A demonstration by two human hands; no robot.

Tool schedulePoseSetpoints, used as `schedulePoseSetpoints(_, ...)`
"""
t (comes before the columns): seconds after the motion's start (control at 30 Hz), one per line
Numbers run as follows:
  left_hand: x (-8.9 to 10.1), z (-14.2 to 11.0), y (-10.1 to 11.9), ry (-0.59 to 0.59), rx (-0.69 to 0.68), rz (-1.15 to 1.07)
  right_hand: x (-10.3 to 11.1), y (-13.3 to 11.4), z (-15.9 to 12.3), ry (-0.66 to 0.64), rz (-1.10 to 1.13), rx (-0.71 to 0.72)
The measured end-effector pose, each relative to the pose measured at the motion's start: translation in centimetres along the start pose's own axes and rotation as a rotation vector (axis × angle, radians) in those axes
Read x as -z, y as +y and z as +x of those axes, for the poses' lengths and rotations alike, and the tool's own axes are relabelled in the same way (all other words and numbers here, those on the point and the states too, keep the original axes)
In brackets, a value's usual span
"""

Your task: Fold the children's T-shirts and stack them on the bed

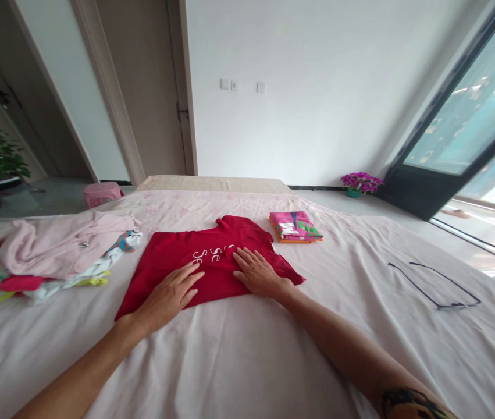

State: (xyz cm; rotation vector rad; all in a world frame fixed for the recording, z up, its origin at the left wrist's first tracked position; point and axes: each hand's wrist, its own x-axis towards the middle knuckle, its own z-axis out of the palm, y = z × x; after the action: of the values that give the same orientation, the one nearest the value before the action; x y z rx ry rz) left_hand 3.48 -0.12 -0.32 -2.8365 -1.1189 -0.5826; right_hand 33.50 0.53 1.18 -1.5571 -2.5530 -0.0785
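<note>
One red shirt [212, 250] lay flat on the bed [247, 361], beside one folded pink bundle [295, 226]; two hands, left [166, 297] and right [258, 272], pressed it, fingers slightly spread, gripping nothing.

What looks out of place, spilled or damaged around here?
The glasses look slightly out of place, lying unfolded on the pale sheet, right of the folded pink bundle. Nothing looks spilled or damaged.

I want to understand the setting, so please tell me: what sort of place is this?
Probably a room in a home: a pile of clothes on a broad cloth, a door handle, and wall switches.
</note>
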Motion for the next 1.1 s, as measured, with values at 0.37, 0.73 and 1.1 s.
schedulePoseSetpoints(0.37, 0.6, -3.2, -1.8, -0.142, 0.159, 0.149, -0.6, 4.2, -1.7, 0.042, -0.116, -0.195)
schedulePoseSetpoints(0.73, -0.5, -3.5, -2.9, -0.022, 0.35, 0.261, 4.9, 7.8, 4.9, 0.024, -0.001, -0.383)
schedulePoseSetpoints(1.1, -0.5, -3.7, -3.1, 0.025, 0.304, 0.291, 1.8, 8.0, 13.9, 0.002, 0.104, -0.366)
